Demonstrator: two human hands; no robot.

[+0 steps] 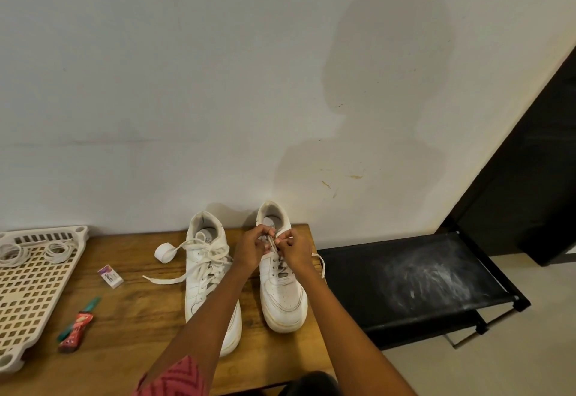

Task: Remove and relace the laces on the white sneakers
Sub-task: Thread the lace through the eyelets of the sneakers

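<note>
White sneakers (249,274) on a brown wooden table (137,311), beside a cream lattice tray (28,296) and a black rack (414,283).

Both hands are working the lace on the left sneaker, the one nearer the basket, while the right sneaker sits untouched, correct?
Not quite: in the head view both hands, left hand and right hand, pinch the lace on the right sneaker; the left sneaker, nearer the basket, sits untouched.

Dim warm light, a soft shadow on the wall (386,62), edges bent and blurred
</note>
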